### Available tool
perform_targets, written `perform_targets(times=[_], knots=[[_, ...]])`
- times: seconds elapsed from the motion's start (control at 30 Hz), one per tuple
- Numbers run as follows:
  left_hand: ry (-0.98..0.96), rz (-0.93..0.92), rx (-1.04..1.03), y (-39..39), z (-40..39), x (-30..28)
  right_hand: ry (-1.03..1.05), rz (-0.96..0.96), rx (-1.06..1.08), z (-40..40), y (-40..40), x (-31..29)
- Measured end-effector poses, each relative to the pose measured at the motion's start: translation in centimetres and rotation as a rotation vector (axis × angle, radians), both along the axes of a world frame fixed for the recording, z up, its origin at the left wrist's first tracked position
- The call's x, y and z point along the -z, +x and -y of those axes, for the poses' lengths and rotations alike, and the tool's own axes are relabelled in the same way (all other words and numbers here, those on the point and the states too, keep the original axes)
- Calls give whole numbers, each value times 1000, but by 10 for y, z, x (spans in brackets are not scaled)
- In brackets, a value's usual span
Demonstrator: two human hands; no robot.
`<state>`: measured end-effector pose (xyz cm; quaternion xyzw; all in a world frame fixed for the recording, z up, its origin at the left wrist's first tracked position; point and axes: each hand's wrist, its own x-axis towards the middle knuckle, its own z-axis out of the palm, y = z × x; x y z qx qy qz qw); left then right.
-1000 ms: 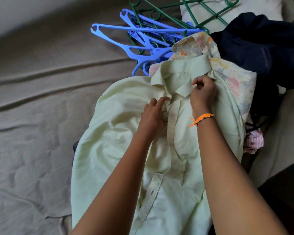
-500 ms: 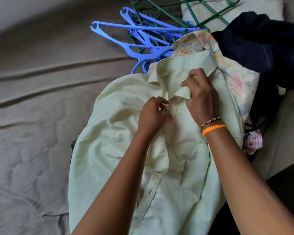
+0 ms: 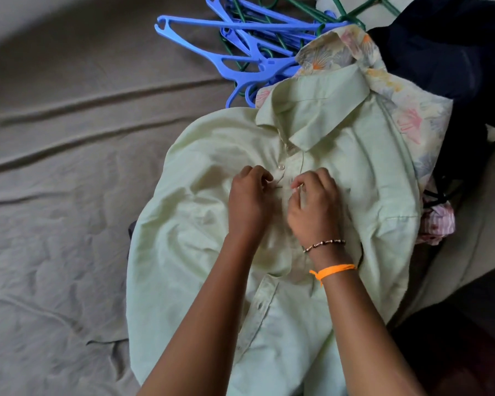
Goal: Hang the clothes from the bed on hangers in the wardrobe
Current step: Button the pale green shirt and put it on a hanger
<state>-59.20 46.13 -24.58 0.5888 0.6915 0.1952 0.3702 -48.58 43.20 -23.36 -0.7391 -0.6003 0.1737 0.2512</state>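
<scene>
A pale green collared shirt (image 3: 206, 172) lies front-up on the bed, collar pointing away from me. My left hand (image 3: 247, 201) pinches the button placket just below a white button. My right hand (image 3: 315, 207) pinches the opposite placket edge, right beside the left. Both sit a little below the collar. Blue plastic hangers (image 3: 240, 52) lie in a heap beyond the shirt, mixed with green wire hangers (image 3: 352, 10).
Under the green shirt lies a floral shirt (image 3: 412, 110); a dark navy garment (image 3: 446, 47) is piled at the top right, a pink striped cloth (image 3: 437, 224) at the right. The wrinkled grey-brown bedsheet (image 3: 69, 167) spreads left. Dark floor shows at bottom right.
My right hand let go of the collar and came down to the placket beside my left hand. The collar now lies flat. The left hand stayed on the placket.
</scene>
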Motion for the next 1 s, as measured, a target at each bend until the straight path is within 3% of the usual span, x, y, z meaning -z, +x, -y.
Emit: perform_targets(times=[0.13, 0.2, 0.33, 0.47, 0.87, 0.93, 1.0], knots=[[69, -77, 4, -10, 20, 1, -169, 65, 43, 21, -17, 11], [75, -27, -46, -18, 31, -2, -181, 33, 118, 26, -20, 12], [65, 87, -134, -31, 45, -11, -189, -173, 295, 29, -14, 10], [38, 122, -69, -34, 50, -15, -212, -372, 397, 33, -9, 4], [-169, -8, -38, -27, 29, -12, -375, -882, 566, 36, -3, -2], [-172, -16, -24, -27, 31, -11, -367, -881, 551, 37, -6, -7], [-165, 3, -21, -28, 33, -12, -345, -690, 524, 40, -12, -11]])
